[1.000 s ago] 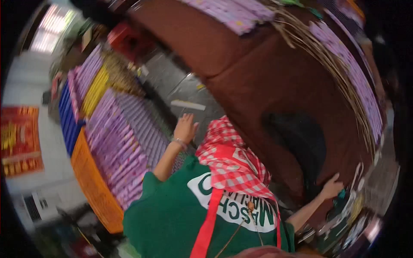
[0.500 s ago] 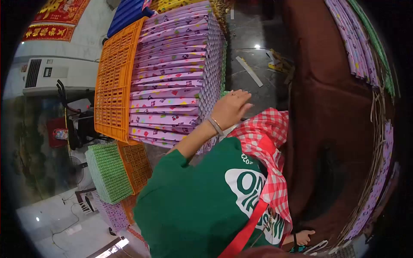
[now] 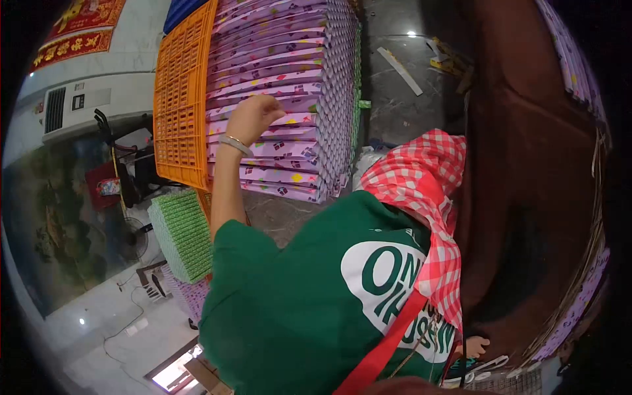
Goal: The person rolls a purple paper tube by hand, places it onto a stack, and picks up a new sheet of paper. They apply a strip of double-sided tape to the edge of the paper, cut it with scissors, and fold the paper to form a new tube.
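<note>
My left hand [image 3: 253, 118], with a bracelet on the wrist, hovers over a big stack of purple printed folded paper [image 3: 270, 155]. Its fingers are loosely bent and apart, with nothing seen in them. The stack sits against an orange plastic crate [image 3: 184, 99], and its grey patterned ends face the floor side. At the lower right, my right hand [image 3: 474, 346] rests by the brown cover [image 3: 526, 230], small and partly hidden behind my body; its fingers are slightly spread. A red checked cloth [image 3: 421, 171] lies across my green shirt [image 3: 296, 289].
Green folded stacks [image 3: 181, 237] stand in another crate at the left. More purple sheets [image 3: 576, 59] lie along the right edge of the brown cover. A white strip [image 3: 399, 70] and yellow scraps [image 3: 451, 62] lie on the tiled floor. A fan [image 3: 135, 237] stands left.
My left hand has drawn back to the left, from beyond the stack's patterned ends to over its printed sheets. The view has shifted slightly; my right hand stays in about the same place.
</note>
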The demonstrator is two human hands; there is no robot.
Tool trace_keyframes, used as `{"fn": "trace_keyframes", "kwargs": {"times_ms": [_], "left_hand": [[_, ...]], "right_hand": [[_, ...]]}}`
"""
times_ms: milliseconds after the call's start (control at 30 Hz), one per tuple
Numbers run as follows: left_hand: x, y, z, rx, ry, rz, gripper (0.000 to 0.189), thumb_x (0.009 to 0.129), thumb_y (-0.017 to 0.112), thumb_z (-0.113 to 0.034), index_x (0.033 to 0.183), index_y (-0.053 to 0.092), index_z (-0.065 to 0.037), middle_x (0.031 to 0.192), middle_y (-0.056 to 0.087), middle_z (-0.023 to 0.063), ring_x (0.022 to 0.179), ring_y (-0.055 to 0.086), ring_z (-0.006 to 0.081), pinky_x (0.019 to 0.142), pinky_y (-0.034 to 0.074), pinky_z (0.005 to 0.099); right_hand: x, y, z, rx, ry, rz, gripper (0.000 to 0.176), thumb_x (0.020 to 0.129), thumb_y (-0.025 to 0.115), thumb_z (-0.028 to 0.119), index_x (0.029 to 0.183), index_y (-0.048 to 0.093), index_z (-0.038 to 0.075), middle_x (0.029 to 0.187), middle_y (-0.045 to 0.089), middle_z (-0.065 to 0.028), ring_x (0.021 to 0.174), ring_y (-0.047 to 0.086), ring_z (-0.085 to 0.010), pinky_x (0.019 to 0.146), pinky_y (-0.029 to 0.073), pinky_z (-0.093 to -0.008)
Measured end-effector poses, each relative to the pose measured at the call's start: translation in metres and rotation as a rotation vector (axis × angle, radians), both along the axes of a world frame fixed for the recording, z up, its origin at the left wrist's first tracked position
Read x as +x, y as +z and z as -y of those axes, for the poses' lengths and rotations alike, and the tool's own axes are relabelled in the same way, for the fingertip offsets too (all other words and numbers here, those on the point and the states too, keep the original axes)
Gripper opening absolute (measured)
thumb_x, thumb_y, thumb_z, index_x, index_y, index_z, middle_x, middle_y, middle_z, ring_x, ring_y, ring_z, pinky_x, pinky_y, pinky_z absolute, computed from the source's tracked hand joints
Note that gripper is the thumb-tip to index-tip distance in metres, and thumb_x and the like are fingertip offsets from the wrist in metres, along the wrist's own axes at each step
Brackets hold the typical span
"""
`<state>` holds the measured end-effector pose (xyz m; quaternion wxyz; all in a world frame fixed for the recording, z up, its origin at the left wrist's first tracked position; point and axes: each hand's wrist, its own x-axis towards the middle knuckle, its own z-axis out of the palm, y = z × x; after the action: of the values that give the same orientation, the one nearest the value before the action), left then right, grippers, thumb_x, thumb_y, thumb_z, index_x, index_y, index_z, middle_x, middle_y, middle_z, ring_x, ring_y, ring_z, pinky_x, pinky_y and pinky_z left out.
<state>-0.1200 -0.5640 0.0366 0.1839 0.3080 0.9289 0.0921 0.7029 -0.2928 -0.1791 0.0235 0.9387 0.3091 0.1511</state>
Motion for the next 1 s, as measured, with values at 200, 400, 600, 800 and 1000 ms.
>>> {"fn": "trace_keyframes", "kwargs": {"times_ms": [200,400,600,800,1000], "left_hand": [[-0.016,-0.026,-0.011,0.031,-0.071,-0.226,0.012,0.074,0.061,-0.008,0.086,0.062,-0.004,0.082,0.062,0.0115,0.079,0.06,0.0279,0.07,0.049,0.0347],[-0.026,-0.026,-0.025,-0.105,0.067,0.302,0.012,0.075,0.067,-0.006,0.085,0.062,-0.001,0.079,0.062,0.0054,0.071,0.058,0.0117,0.063,0.047,0.0255],[-0.03,-0.044,-0.02,-0.221,-0.261,-0.138,0.024,0.071,0.069,-0.012,0.094,0.064,-0.006,0.092,0.065,0.0086,0.081,0.062,0.0225,0.071,0.05,0.0324],[-0.027,-0.048,-0.026,-0.389,-0.318,-0.138,0.03,0.07,0.067,-0.016,0.098,0.063,-0.008,0.098,0.063,0.01,0.089,0.06,0.0277,0.077,0.049,0.0359],[-0.041,-0.059,-0.02,-0.377,-0.422,-0.109,0.028,0.068,0.063,-0.013,0.095,0.06,-0.005,0.091,0.063,0.0113,0.086,0.059,0.029,0.074,0.049,0.0362]], "right_hand": [[-0.05,0.032,0.005,-0.094,0.084,-0.067,0.064,0.093,0.027,0.049,0.126,0.044,-0.003,0.128,0.044,-0.0217,0.114,0.045,-0.0356,0.091,0.04,-0.0462],[-0.064,0.04,0.008,-0.028,0.001,-0.128,0.065,0.092,0.029,0.051,0.13,0.04,0.0,0.129,0.044,-0.0199,0.116,0.044,-0.0342,0.096,0.037,-0.0457],[-0.068,0.047,0.004,-0.052,-0.057,-0.235,0.067,0.092,0.026,0.053,0.133,0.036,0.001,0.133,0.038,-0.0201,0.118,0.042,-0.0349,0.097,0.038,-0.0477],[-0.065,0.044,0.006,0.0,-0.014,-0.172,0.066,0.092,0.027,0.052,0.133,0.036,0.0,0.132,0.04,-0.0203,0.116,0.043,-0.0354,0.095,0.039,-0.047],[-0.091,0.061,0.006,-0.008,-0.01,-0.258,0.066,0.092,0.027,0.051,0.133,0.036,0.0,0.133,0.04,-0.0198,0.119,0.042,-0.0351,0.097,0.038,-0.0464]]}}
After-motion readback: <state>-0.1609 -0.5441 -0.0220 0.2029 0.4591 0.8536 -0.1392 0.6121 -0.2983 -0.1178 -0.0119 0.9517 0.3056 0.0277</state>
